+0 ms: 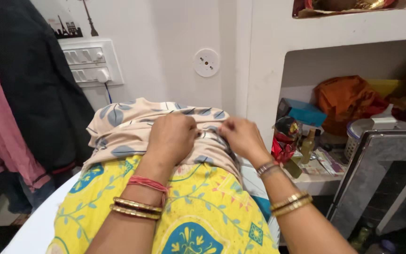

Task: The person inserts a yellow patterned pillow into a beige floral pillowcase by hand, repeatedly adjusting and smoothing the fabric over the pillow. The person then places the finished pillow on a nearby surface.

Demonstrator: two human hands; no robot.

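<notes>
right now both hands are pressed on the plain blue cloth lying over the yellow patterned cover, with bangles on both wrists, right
Not quite. The head view shows the left hand and right hand on a beige cloth with a grey-blue leaf print, not a plain blue one. It does lie over the yellow patterned cover, and both wrists wear bangles.

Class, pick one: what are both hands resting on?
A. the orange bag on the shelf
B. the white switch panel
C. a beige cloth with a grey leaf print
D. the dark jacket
C: the left hand and right hand both press on the leaf-print beige cloth.
</notes>
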